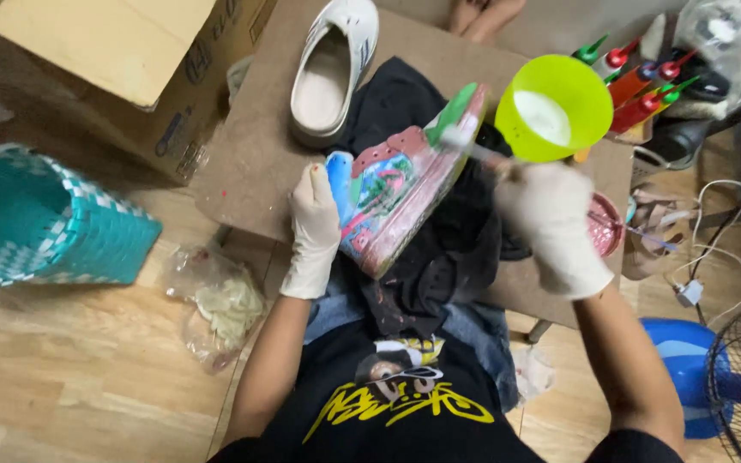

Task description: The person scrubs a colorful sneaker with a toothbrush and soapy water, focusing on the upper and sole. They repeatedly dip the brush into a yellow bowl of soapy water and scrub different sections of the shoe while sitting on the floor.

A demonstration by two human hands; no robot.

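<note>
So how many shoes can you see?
2. A painted shoe lies on the dark cloth, steadied by the left hand. A white shoe sits behind it on the brown board. More may be hidden by the clutter at the right.

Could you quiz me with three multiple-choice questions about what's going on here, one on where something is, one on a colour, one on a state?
1. Where is the white clog?
A. on the brown board
B. in the teal basket
C. on the fan

2. What colour is the bowl?
A. red
B. lime green
C. black

3. What is the left hand doing?
A. resting open on the floor
B. gripping the painted shoe
C. holding a bottle

Answers: 1 A, it lies on the board beyond the shoe. 2 B, its rim is bright green. 3 B, gloved fingers wrap the shoe's end.
</note>
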